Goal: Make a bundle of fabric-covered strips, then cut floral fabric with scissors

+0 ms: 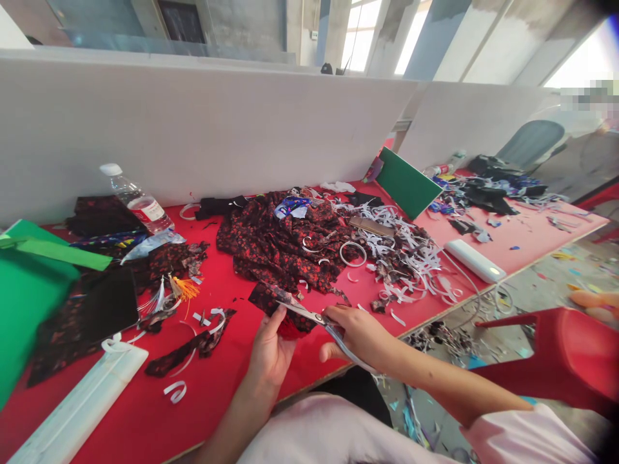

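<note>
My left hand (271,348) grips a piece of dark fabric (264,301) with a red floral print, its thumb on top of the cloth. In my right hand (355,332) is a pair of metal scissors (333,332), with fingers around the handles. The scissors' blades lie across the fabric piece, pointing left towards my left thumb; whether they are parted is hard to make out. Just beyond, a large heap of the same floral cloth (271,235) is spread on the red table (222,380). White curled strips (411,258) are piled to its right.
A water bottle (145,209) leans at the back left by a white partition (193,122). Green panels (411,183) divide the table. Long white bars (91,406) lie at the left and right. Beside the table, a red stool (575,348) stands on a scrap-strewn floor.
</note>
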`<state>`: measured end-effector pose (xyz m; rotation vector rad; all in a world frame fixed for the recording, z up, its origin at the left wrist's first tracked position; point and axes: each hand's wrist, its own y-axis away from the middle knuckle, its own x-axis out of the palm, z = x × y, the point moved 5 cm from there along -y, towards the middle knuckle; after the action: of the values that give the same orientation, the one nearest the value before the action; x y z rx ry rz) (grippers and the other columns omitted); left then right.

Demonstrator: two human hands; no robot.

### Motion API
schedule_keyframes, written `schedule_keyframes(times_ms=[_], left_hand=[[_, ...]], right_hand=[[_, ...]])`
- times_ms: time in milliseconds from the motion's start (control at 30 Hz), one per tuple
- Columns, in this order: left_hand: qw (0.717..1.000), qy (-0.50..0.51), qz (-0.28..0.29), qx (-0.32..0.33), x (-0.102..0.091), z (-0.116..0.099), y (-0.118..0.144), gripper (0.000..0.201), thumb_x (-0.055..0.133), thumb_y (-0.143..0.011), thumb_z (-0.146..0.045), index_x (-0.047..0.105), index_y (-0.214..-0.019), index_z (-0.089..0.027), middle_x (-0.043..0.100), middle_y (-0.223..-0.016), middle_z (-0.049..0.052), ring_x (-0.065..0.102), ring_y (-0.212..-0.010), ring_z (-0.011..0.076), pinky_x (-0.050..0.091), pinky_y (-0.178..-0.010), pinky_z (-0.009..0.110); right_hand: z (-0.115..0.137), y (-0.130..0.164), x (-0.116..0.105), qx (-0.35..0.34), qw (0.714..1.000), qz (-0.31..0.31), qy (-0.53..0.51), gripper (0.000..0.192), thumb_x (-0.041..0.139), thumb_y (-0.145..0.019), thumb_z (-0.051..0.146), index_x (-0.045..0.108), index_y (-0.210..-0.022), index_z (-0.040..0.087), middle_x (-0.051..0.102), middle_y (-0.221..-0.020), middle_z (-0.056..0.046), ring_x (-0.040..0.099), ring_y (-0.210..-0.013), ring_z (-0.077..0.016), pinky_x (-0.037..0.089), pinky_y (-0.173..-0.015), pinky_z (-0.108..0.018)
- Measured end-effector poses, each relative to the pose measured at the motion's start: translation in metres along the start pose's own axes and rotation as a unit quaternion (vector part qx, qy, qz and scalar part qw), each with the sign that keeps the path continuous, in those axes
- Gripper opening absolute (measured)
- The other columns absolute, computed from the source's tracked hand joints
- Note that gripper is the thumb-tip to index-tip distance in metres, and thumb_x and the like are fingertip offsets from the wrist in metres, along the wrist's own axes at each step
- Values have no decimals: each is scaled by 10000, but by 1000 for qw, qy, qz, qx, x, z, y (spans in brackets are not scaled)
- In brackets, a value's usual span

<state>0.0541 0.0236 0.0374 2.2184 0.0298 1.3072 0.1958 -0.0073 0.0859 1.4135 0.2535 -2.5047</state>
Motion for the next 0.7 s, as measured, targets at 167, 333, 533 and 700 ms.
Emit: schedule_keyframes(times_ms=[167, 333, 533, 700], left_hand=[[1000, 5, -5, 2, 1, -1, 2, 255, 568, -778, -71, 638, -1001, -172, 720, -836, 24, 669, -781, 150, 518, -803, 310], [1000, 3, -9, 2, 3, 0, 4, 247, 559, -785, -72, 634, -997, -175, 719, -841, 26, 668, -793, 152, 511, -820, 317], [1000, -6, 3, 2, 2, 2, 4, 152, 585, -771, -90, 633, -896, -162, 714, -846, 35, 667, -778, 157, 532, -725, 285], [1000, -9, -6, -1, -1, 3, 4, 204, 580, -771, -85, 625, -953, -163, 710, -838, 40, 664, -796, 166, 529, -724, 293]], right_hand=[[1, 1, 0, 1, 1000, 2, -24, 474, 587, -692, 629, 485, -689, 166, 434, -589, 28, 336, -509, -84, 249, -482, -201], [1, 2, -1, 2, 999, 1, -43, 466, 593, -697, 618, 463, -677, 170, 390, -563, 51, 311, -493, -73, 223, -470, -196], [4, 0, -1, -11, 999, -9, -34, 469, 589, -696, 623, 493, -711, 165, 456, -610, 24, 339, -514, -84, 255, -489, -202], [3, -1, 0, -6, 999, 0, -35, 458, 591, -706, 608, 488, -674, 163, 433, -572, 36, 327, -496, -77, 234, -470, -199]])
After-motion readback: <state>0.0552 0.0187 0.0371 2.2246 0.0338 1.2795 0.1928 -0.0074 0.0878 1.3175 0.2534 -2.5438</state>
